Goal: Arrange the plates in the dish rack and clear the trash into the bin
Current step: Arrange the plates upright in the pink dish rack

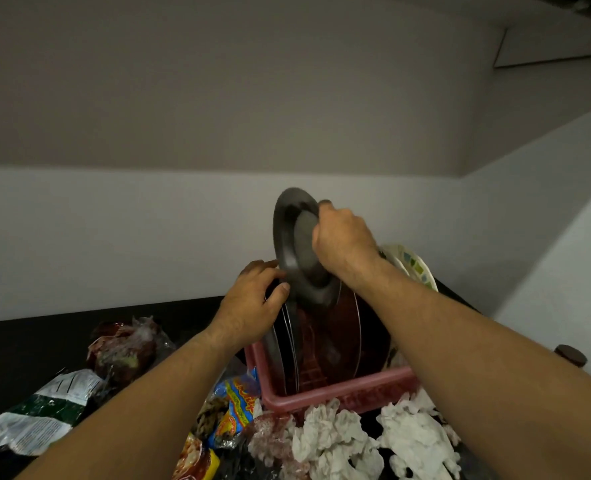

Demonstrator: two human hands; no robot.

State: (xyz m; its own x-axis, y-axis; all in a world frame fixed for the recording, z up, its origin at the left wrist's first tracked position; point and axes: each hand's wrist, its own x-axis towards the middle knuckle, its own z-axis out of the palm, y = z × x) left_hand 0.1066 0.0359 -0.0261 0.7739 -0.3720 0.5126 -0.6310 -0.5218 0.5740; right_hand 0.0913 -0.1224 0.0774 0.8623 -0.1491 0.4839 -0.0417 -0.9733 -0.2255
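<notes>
- Right hand (342,244) grips the grey plate (296,244) by its upper rim, fingers curled over the edge. Plate is tilted, mid-frame, lower edge just above the pink dish rack (339,393), not yet in a slot.
- Left hand (256,299) has fingers bent round the tops of the standing plates (287,341) at the rack's left end, thumb on the near side. Looks like it's holding a gap open.
- Risk: one-edge grip on smooth metal. If it slips, the plate drops onto the standing plates and knocks them over.
- Risk: left fingers sit right where the plate comes down. Pinch likely if the gap closes.
- Risk: if the left hand lets go early, the standing plates lean back and shut the slot. Plate ends up wedged or riding on top.
- Risk: patterned plate (412,265) leans at the rack's right end, just beyond the right forearm. A forearm swing could tip it out.
- Risk: crumpled tissues (356,441) and snack wrappers (235,407) are packed against the rack's near side. A hard push down could skid the rack on that litter.
- Bin not in view. Trash is all on the surface (17,341).
</notes>
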